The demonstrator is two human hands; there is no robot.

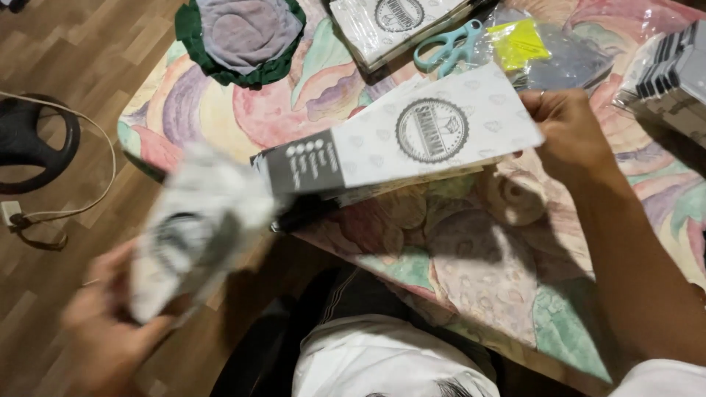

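The right hand (pixel 566 132) pinches one end of a long paper bag (pixel 412 143) over the table (pixel 471 279). Below-left of it, the blurred left hand (pixel 103 331) clasps another bag (pixel 195 220).

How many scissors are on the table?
1. The teal-handled scissors lie near the table's far edge, between a stack of printed paper bags and a yellow item in clear plastic. More could be hidden under the bags.
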